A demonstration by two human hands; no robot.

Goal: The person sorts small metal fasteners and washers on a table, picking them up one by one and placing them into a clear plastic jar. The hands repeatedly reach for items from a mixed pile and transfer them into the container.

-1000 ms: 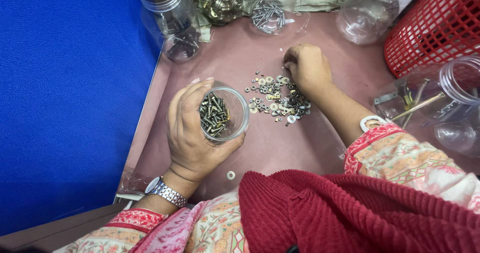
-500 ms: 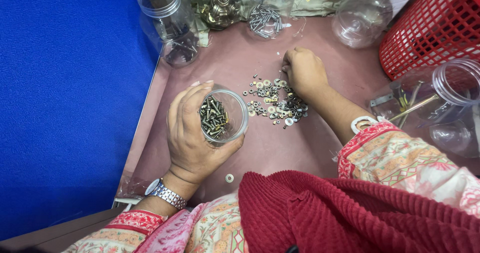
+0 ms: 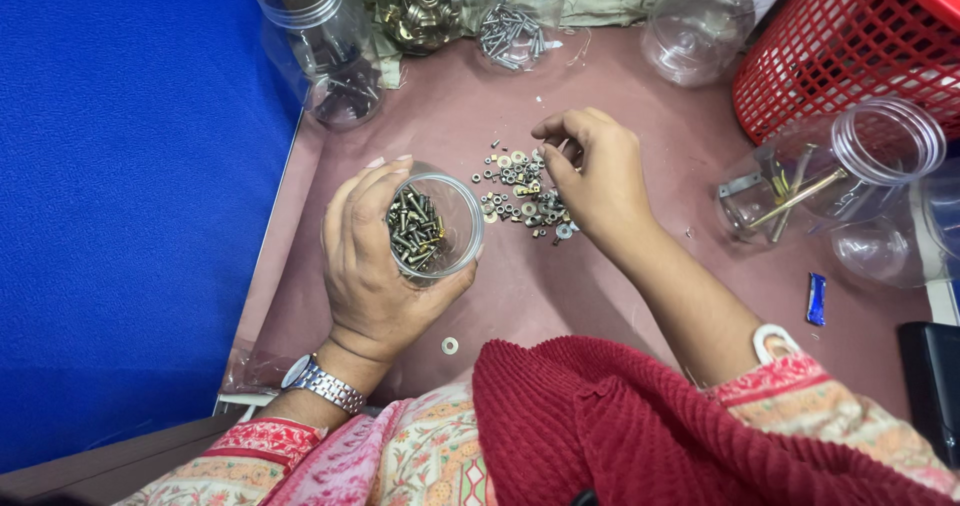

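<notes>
Hardware sorting bench, loose screws (image 3: pixel 525 194), jars (image 3: pixel 318 41)

Left hand (image 3: pixel 372 266) grips a jar of screws (image 3: pixel 432 228) — right hand (image 3: pixel 590 171) pinches above scattered washers (image 3: pixel 522 194).

My left hand (image 3: pixel 370 266) is gripping a small jar (image 3: pixel 435 226) with screws lying in it, above the table (image 3: pixel 500 296). Just right of it a pile of washers and nuts (image 3: pixel 525 196) is lying on the table, my right hand (image 3: pixel 590 176) resting at its far right edge. One lone washer (image 3: pixel 450 346) is lying nearer me. Behind, an upright jar (image 3: pixel 320 41) is standing at left; a basket (image 3: pixel 850 46) is sitting far right, a tipped jar (image 3: pixel 830 181) lying before it.
</notes>
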